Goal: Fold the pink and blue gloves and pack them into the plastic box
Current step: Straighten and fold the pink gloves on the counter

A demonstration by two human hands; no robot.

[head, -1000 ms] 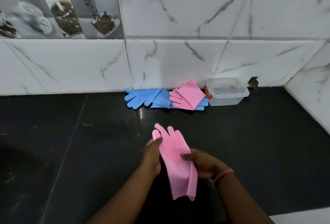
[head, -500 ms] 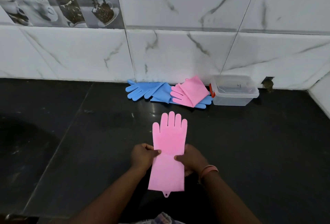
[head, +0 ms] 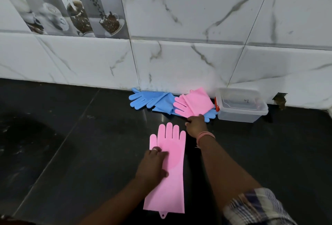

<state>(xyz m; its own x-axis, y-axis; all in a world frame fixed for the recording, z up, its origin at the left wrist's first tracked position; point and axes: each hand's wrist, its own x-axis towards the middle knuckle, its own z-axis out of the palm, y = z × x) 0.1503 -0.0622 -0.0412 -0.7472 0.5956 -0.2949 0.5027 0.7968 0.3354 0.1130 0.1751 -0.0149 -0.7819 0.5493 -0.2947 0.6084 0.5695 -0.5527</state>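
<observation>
A pink glove (head: 170, 154) lies flat on the black counter, fingers pointing at the wall. My left hand (head: 154, 165) rests flat on its left side, fingers spread. My right hand (head: 196, 123) reaches forward and touches the near edge of a second pink glove (head: 195, 102), which lies on top of the blue gloves (head: 152, 99) by the wall. Whether the fingers grip that glove is hidden. The clear plastic box (head: 241, 105) stands without a lid just right of the glove pile; an orange clip shows on its left end.
The marble-tiled wall (head: 179, 59) runs right behind the gloves and the box. The black counter (head: 71, 153) stretches to the left and right of my arms. A small hole (head: 279, 99) in the wall sits right of the box.
The pink glove went from held up in both hands to lying flat on the counter. My right hand let go and moved forward to the pile; my left hand now presses the glove.
</observation>
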